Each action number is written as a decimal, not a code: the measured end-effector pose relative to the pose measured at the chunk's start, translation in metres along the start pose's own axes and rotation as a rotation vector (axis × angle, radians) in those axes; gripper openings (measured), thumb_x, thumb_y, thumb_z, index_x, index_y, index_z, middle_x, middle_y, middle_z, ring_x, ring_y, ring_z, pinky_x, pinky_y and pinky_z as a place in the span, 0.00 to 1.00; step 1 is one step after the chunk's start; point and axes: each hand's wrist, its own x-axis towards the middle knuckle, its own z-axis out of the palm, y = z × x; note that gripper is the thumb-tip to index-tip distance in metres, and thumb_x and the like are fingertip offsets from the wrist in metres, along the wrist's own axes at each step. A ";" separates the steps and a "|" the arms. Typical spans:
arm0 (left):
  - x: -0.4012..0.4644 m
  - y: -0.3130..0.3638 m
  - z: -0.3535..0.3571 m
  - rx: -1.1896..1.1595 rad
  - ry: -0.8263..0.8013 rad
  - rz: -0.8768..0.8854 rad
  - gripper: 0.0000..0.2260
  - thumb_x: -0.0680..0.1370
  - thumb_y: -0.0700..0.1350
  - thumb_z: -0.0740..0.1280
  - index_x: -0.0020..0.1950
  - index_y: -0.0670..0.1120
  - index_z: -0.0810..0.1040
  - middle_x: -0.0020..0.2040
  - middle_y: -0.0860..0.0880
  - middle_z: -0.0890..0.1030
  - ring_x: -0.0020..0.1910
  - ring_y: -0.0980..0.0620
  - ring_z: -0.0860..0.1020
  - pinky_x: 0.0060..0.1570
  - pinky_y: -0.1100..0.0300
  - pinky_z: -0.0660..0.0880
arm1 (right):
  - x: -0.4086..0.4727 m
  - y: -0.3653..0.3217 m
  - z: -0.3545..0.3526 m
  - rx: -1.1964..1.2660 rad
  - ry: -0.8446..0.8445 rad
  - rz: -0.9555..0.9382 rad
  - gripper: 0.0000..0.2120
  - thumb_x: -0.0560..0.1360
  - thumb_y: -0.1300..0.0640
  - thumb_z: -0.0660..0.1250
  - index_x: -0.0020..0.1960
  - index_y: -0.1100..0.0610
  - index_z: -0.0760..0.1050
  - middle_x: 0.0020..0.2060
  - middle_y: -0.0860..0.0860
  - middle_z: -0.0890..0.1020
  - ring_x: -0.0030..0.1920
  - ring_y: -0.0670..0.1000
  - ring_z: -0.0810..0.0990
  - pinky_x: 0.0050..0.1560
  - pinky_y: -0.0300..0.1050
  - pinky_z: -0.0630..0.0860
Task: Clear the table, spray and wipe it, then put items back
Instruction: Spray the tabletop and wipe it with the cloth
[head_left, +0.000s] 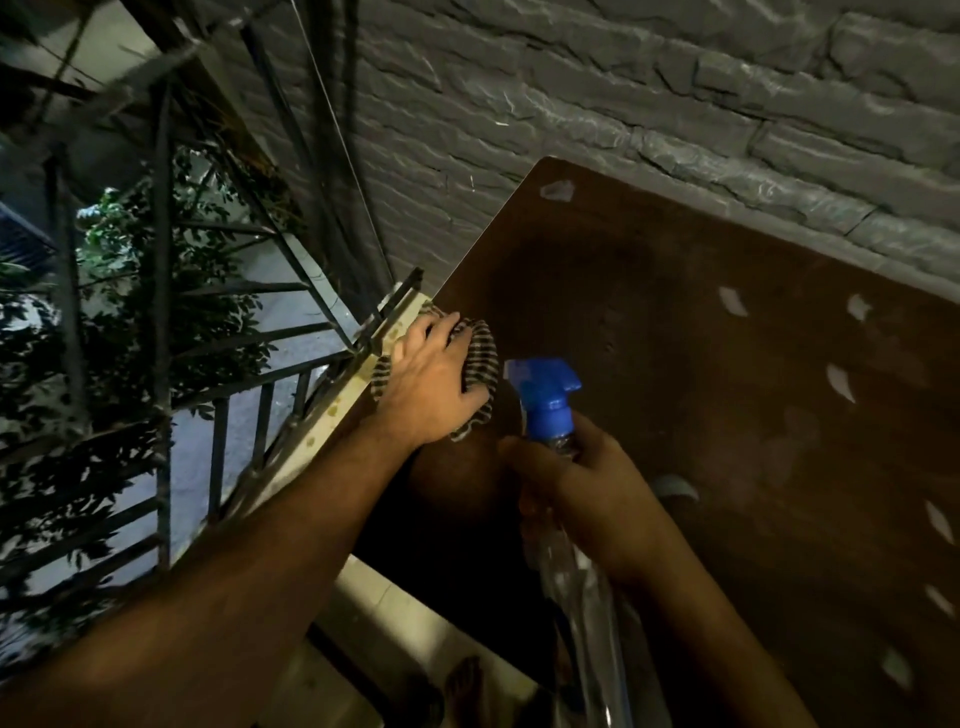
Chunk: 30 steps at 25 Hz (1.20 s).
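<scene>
— Dark brown wood, that table (701, 415), with pale patches scattered over the top and nothing standing on it. It sits pushed up against the grey stone-faced wall (623, 104).

— Where's the cloth?

— At the table's left edge, near the railing. It's a striped rag (480, 358), bunched up, and the left hand (431, 384) lies flat on top of it, fingers spread and pressing it to the wood.

— And the spray?

— The right hand (592, 499) is wrapped around the neck of a clear spray bottle (576, 571) with a blue trigger head (545, 395). The nozzle points left, towards the rag. The bottle hangs over the table's near edge, just beside the left wrist. Whether a finger is on the trigger, I can't tell; it's too dim.

— What's past the table?

— A black metal railing (218, 364) on a pale ledge (332, 415), touching the table's side, with leafy branches (130, 291) beyond the bars. Low down, a bare foot (462, 686) shows on the floor.
</scene>
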 end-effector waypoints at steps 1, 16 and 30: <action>0.006 0.005 0.001 0.046 -0.004 0.000 0.33 0.75 0.59 0.62 0.77 0.49 0.58 0.79 0.47 0.52 0.77 0.45 0.45 0.73 0.43 0.44 | 0.002 -0.002 -0.001 0.012 -0.005 -0.004 0.09 0.73 0.58 0.71 0.52 0.52 0.76 0.30 0.52 0.80 0.28 0.49 0.78 0.31 0.43 0.76; -0.046 -0.014 0.007 0.091 -0.140 0.426 0.29 0.78 0.60 0.40 0.76 0.52 0.60 0.79 0.52 0.51 0.78 0.51 0.44 0.76 0.47 0.47 | -0.001 0.006 0.018 0.081 -0.037 -0.027 0.08 0.72 0.58 0.72 0.49 0.55 0.75 0.27 0.52 0.76 0.28 0.53 0.75 0.33 0.50 0.75; -0.079 -0.018 -0.004 0.059 -0.082 0.174 0.25 0.80 0.57 0.47 0.77 0.54 0.56 0.79 0.53 0.47 0.78 0.52 0.41 0.73 0.53 0.37 | -0.019 0.012 0.041 0.020 -0.085 0.001 0.06 0.74 0.61 0.69 0.50 0.54 0.76 0.29 0.52 0.77 0.30 0.51 0.77 0.33 0.48 0.78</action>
